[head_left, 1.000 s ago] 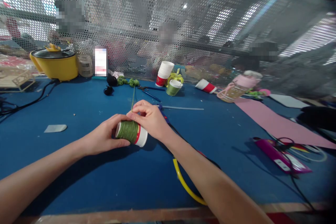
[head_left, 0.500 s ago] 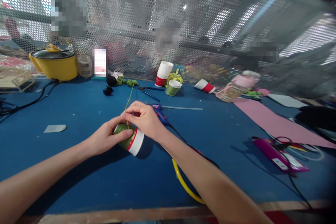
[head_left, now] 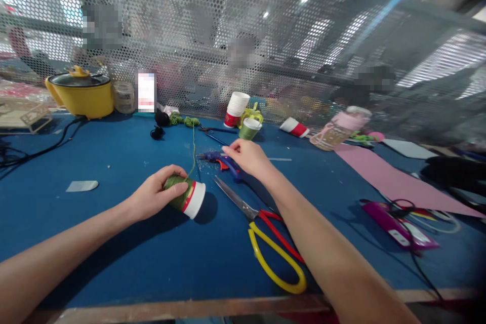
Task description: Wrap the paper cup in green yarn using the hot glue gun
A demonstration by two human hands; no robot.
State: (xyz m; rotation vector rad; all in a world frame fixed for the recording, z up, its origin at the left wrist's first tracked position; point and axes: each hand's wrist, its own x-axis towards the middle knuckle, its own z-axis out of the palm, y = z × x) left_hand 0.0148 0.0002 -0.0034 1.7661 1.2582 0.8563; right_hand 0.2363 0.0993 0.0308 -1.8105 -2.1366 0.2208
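My left hand (head_left: pixel 159 192) is closed round a paper cup (head_left: pixel 195 200) lying tilted on its side, its white rim facing right. Green yarn is wound round the cup's body, beside a red band. A loose yarn strand (head_left: pixel 194 149) runs from the cup to a small green yarn ball (head_left: pixel 192 122) farther back. My right hand (head_left: pixel 248 159) is over the back part of a blue glue gun (head_left: pixel 224 159), fingertips pressed together; whether they grip it I cannot make out. Large scissors (head_left: pixel 246 210) with red and yellow handles lie between the cup and my right forearm.
Behind are a yellow electric pot (head_left: pixel 83 98), a glass jar (head_left: pixel 124 98), a lit phone (head_left: pixel 146 92), stacked paper cups (head_left: pixel 237 109), a green-wrapped cup (head_left: pixel 250 129) and pliers (head_left: pixel 218 130). At right lie pink paper (head_left: pixel 395 177) and a purple packet (head_left: pixel 395 223) with a black cable.
My right hand has let go of the yarn at the cup and moved right to the glue gun. The strand now hangs slack, and the scissors are uncovered. My left hand keeps the cup.
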